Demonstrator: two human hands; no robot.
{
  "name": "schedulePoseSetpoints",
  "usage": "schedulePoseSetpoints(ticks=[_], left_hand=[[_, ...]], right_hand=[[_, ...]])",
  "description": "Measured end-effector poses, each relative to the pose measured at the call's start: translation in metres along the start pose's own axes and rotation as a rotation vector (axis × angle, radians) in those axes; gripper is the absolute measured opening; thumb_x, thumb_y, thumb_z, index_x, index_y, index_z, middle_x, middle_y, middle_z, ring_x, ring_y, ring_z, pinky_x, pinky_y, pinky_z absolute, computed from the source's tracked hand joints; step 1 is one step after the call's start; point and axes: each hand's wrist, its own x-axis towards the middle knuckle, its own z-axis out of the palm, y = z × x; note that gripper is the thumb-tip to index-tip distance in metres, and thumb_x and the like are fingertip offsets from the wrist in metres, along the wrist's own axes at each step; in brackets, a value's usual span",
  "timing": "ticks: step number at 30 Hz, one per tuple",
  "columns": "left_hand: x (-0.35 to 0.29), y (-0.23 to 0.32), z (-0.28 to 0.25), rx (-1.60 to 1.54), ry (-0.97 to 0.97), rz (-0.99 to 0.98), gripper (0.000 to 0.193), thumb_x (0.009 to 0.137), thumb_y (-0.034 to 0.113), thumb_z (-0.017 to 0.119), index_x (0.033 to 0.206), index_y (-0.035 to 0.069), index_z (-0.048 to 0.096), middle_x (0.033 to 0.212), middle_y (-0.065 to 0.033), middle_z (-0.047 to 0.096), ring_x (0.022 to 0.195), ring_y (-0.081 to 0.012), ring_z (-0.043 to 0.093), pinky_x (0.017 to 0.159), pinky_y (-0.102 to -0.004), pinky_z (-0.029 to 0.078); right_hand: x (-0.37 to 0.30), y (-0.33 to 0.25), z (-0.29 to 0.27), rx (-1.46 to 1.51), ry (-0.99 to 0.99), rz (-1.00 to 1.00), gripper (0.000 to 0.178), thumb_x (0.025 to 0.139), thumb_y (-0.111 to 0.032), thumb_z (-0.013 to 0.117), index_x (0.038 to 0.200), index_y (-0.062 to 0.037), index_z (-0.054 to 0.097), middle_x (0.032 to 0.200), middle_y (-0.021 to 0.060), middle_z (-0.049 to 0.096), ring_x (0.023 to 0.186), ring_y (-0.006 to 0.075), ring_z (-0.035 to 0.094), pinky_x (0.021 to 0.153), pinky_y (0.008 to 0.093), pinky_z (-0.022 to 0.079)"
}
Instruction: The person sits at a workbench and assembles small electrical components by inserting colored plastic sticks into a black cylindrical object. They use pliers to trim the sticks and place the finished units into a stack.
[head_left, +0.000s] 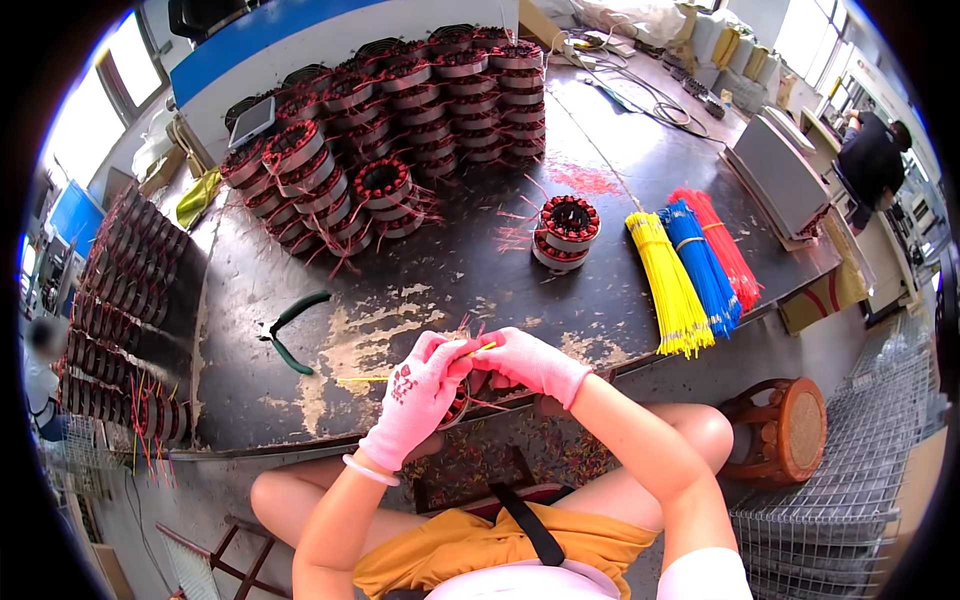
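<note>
Through the head camera I see the yellow wire (362,379) poking out left and right of my left hand (418,388), its fingers closed on it. A wound ring (457,408) sits just below, at the tabletop's (460,265) near edge. My right hand (530,362) curls alongside; its grip I cannot tell.

At right we see a reddish-brown wooden stool (800,432) beside grey wire mesh (830,530); farther back, a person in dark clothing (872,160). A grey panel (775,180) stands near the table's (480,255) right end. At left we see a yellow-green cloth (198,198).
</note>
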Motion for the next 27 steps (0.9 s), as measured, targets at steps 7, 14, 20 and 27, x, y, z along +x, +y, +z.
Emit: schedulePoseSetpoints(ticks=[7,14,20,27], left_hand=[[-0.003,-0.005,0.000,-0.040,0.076,-0.031,0.022,0.092,0.004,0.068,0.113,0.005,0.063,0.106,-0.0140,0.061,0.086,-0.0352,0.067,0.071,-0.0421,0.055],[-0.001,-0.008,-0.006,-0.004,-0.033,0.053,0.018,0.090,0.010,0.071,0.107,0.009,0.066,0.102,-0.0125,0.059,0.088,-0.0347,0.067,0.072,-0.0434,0.055],[0.001,0.011,-0.012,0.110,-0.096,0.030,0.017,0.089,0.011,0.072,0.105,0.009,0.067,0.102,-0.0109,0.060,0.088,-0.0335,0.067,0.071,-0.0426,0.055],[0.002,0.014,-0.005,0.092,-0.036,0.027,0.015,0.089,0.012,0.072,0.104,0.009,0.068,0.102,-0.0109,0.063,0.087,-0.0334,0.067,0.070,-0.0414,0.055]], right_hand=[[-0.042,0.012,0.037,0.033,0.366,-0.220,0.015,0.101,-0.016,0.061,0.106,-0.0022,0.065,0.091,0.0034,0.072,0.073,0.0088,0.066,0.063,0.0243,0.051],[-0.064,0.019,0.047,-0.733,0.745,-0.780,0.014,0.088,-0.005,0.072,0.102,-0.0082,0.070,0.109,0.0106,0.067,0.089,0.0280,0.069,0.074,0.0346,0.055],[-0.061,0.009,0.038,-0.476,0.567,-0.628,0.012,0.093,-0.005,0.066,0.105,-0.0047,0.068,0.101,0.0118,0.070,0.088,0.0293,0.069,0.076,0.0351,0.055],[-0.061,-0.008,0.032,-0.456,0.483,-0.533,0.012,0.095,-0.008,0.066,0.105,-0.0029,0.068,0.093,0.0132,0.071,0.085,0.0255,0.069,0.076,0.0349,0.054]])
